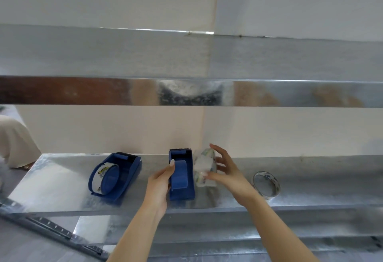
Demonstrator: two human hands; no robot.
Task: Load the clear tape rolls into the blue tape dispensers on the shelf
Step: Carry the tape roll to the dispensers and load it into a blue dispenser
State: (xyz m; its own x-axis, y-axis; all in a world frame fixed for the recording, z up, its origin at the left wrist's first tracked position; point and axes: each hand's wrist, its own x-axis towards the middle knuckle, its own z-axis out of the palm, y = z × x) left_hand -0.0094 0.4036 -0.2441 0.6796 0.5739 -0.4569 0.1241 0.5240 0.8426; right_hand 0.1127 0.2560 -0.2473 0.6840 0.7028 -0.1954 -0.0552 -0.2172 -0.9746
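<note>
Head view. Steadies the upright blue plastic tape dispenser (182, 193) in the middle of the galvanised metal shelf (321, 183) with the left grip (160, 181), curled round its left wall, thumb up over the top edge. Pinches a clear tape roll (204, 168) in the right grip (228, 173), between thumb and spread fingers, just right of the dispenser and level with its round blue hub (180, 175). Blurred there, so hard to judge how firm the hold is. Not yet on the hub, by the look of it.

Could slip from so light a pinch, drop onto the shelf and run off the near edge. Could jam against the right wall if brought in tilted. Could also go on the wrong way round, with the tape end facing away from the toothed cutter (179, 149) at the far end. Could shove the dispenser leftward on any loosening of the left grip. Could catch the second clear tape roll (266, 186), standing on the shelf just right of the right forearm, on a careless swing of that forearm. Little risk to the other blue tape dispenser (116, 173), tilted over at the left with a labelled roll in it, apart from both grips.
</note>
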